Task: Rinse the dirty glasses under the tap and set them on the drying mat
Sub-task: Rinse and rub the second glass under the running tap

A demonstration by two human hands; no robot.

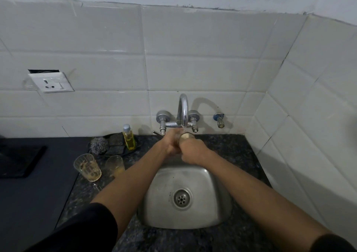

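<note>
A clear glass (185, 136) is held under the spout of the chrome tap (183, 110), and water runs into its mouth. My left hand (171, 143) grips it from the left and my right hand (194, 153) wraps round its lower part, hiding most of it. Both hands are above the back of the steel sink (185, 195). Two dirty glasses stand on the counter to the left: a nearer one (87, 167) with brown residue and a second one (115, 165) with yellowish dregs. A dark mat (19, 160) lies at the far left.
A black tray by the wall holds a steel scrubber (98, 145), sponges and a yellow soap bottle (128, 136). A wall socket (51, 82) sits on the tiles at left. A small valve (219, 119) sticks out right of the tap. The tiled wall closes in on the right.
</note>
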